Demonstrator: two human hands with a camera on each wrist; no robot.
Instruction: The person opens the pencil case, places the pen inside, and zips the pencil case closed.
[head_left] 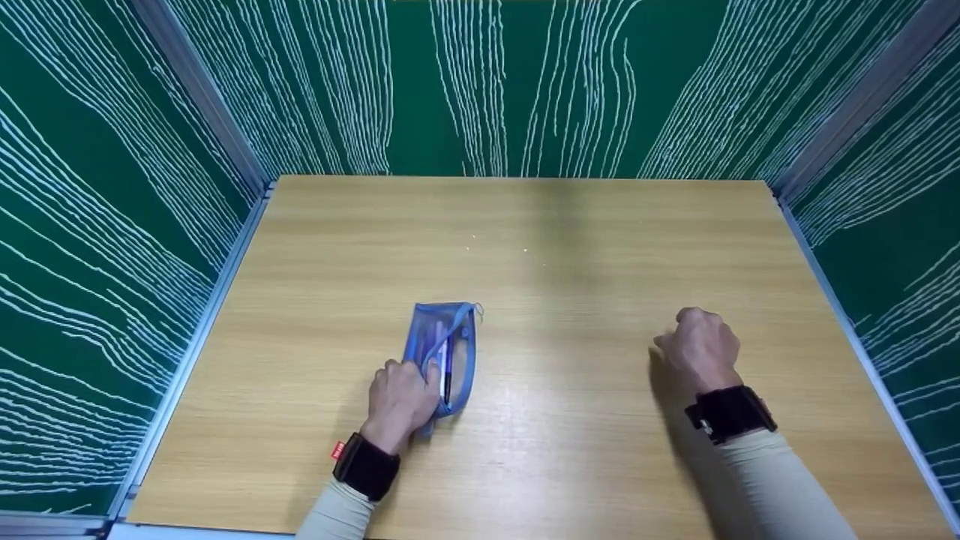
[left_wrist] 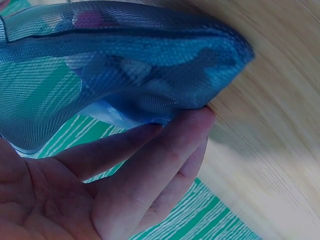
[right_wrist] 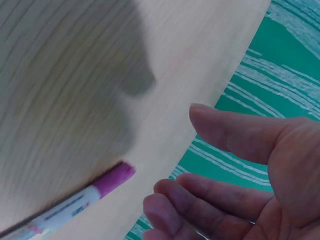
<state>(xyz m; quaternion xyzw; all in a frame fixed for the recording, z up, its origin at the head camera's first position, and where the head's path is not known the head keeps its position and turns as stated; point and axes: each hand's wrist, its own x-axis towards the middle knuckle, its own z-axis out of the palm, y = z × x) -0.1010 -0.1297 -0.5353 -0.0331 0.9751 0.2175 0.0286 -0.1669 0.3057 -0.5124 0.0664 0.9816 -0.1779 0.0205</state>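
A blue mesh pencil case [head_left: 441,352] stands on the wooden table, with pens [head_left: 448,367] showing inside. My left hand [head_left: 403,397] grips its near left side, thumb over the top. From below, the left wrist view shows the fingertips [left_wrist: 197,120] against the mesh of the pencil case [left_wrist: 150,65]. Well to the right, my right hand [head_left: 701,347] hovers over the table and holds nothing. In the right wrist view its fingers are loosely bent, thumb apart. A white marker with a purple cap [right_wrist: 115,178] lies on the table near this hand; in the head view the hand hides it.
The wooden table [head_left: 555,450] has a few tiny white specks [head_left: 525,250] toward the back. Green panels with white wavy lines [head_left: 480,90] enclose it at the back and both sides, with metal posts [head_left: 206,90] at the corners.
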